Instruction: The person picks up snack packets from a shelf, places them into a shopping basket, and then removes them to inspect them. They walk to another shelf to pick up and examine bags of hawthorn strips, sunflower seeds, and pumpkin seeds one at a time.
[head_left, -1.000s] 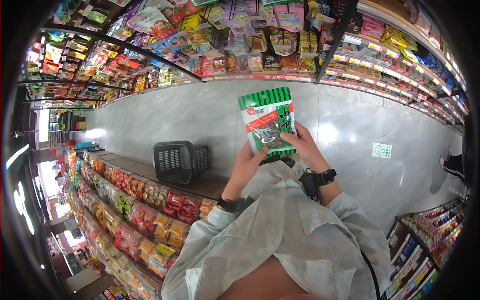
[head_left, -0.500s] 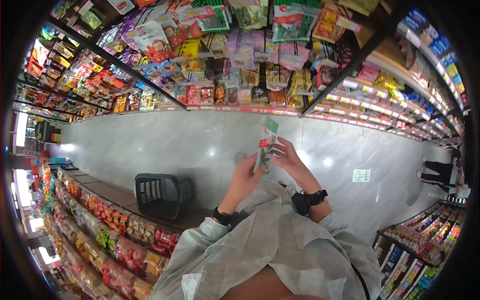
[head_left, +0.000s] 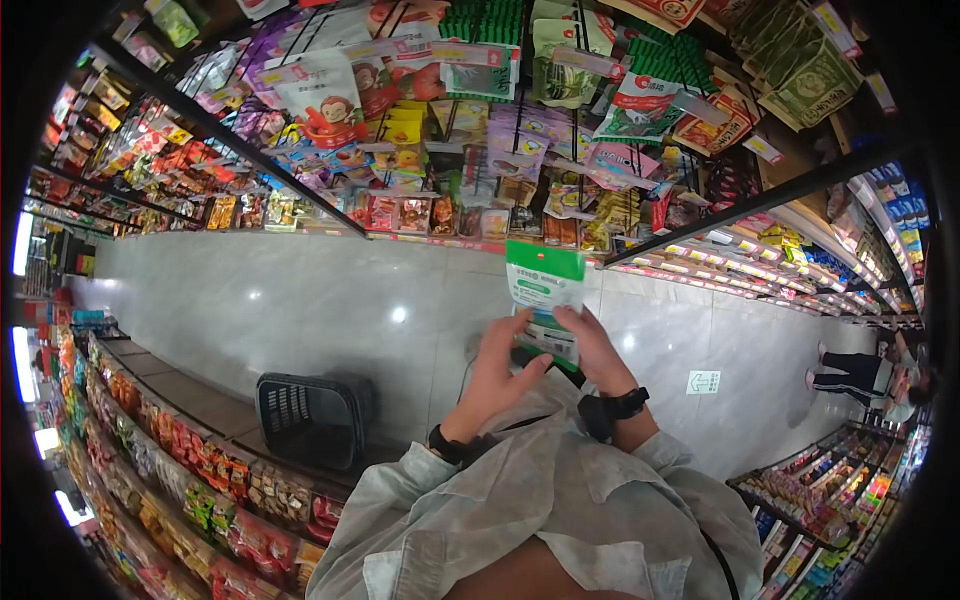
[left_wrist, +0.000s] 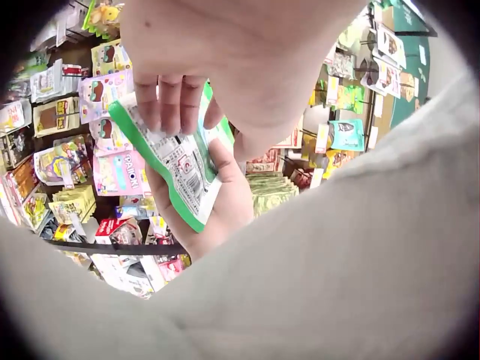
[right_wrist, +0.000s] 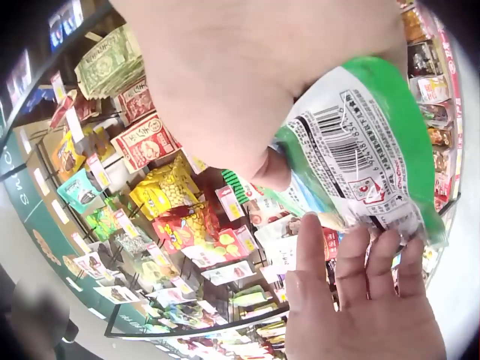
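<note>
In front of the body, a green-and-white snack bag point(head_left: 545, 268) stands with its printed back towards the head camera. My right hand point(head_left: 600, 352) grips it at the right edge, the thumb lying across the printed face. On the other side is my left hand point(head_left: 495, 362), its fingers touching the bag's left edge and its thumb held away. A barcode shows on the bag point(right_wrist: 349, 146) in the right wrist view, where fairly straight fingers of the left hand point(right_wrist: 367, 307) lie along the edge. The left wrist view has those fingers over the bag point(left_wrist: 184, 169).
A hanging rack of snack bags point(head_left: 515, 150) rises across the aisle. On the left, a dark basket point(head_left: 275, 425) stands beside a low shelf of packaged snacks point(head_left: 225, 455). Another person point(head_left: 850, 382) is at the far right, past a floor arrow sticker point(head_left: 703, 382).
The snack bag has been turned over from its front to its back. The left hand's grip has loosened to a touch. The head view has tilted up towards the rack.
</note>
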